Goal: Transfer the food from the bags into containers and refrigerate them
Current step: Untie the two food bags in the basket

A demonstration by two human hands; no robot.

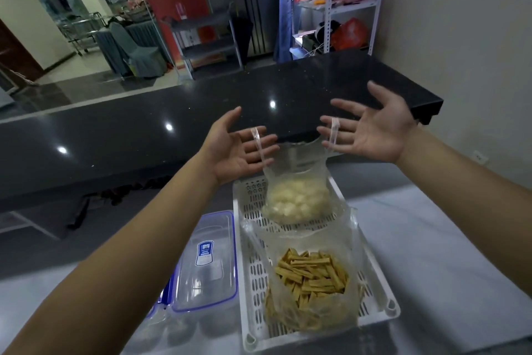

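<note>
Your left hand [234,150] was raised palm-up over the table, its fingers straight and spread, with one handle loop [258,144] of the pale bag [296,199] draped across them rather than gripped. Below it, at the left of the table [449,254], a clear container with a blue-edged lid [205,262] lay just beside the white slotted basket [374,277], with more clear containers below it that I could not make out well. The pale bag hung between your two hands, full of whitish chunks, its bottom at or just above the far end of the basket; whether it touched I could not tell. Nearer you in the same basket sat a second bag [311,282], open at the top, holding tan strips of food. Your right hand [371,127] mirrored the left: open, palm up, fingers straight, the other handle loop [334,134] lying over them. Beyond both hands ran a dark counter [144,130].

By my reading you were on the first step, lifting the pale bag and pulling its mouth open; no food looked to have been moved into a container yet. The next move would call for a firmer hold on the loops, since they could slip off straight fingers, and for getting a container's lid off before you tipped the bag.
</note>
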